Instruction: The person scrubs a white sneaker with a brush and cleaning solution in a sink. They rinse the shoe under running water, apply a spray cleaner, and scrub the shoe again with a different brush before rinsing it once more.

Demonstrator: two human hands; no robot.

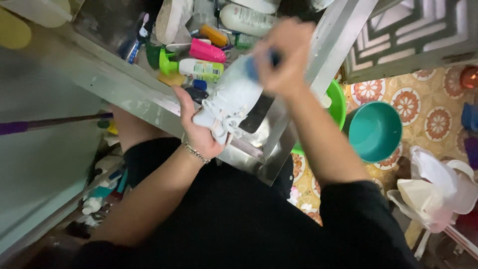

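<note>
Two hands work on a white sneaker (230, 99) over the metal sink (149, 97). The left hand (199, 132) grips its toe. The right hand (285, 57) squeezes a blue brush (252, 69) on it. Scrubbing looks unfinished.

White shoe (230, 97): sneaker, wet-looking, laces loose and bunched near lower end. Held in air over steel sink (124, 89) edge, tilted, long axis running from lower left to upper right. Lower end rests in left hand (199, 132), cupped from below. Upper end under right hand (284, 57), which presses blue-handled brush (259, 65) on it; brush mostly hidden by fingers, blurred.
</note>
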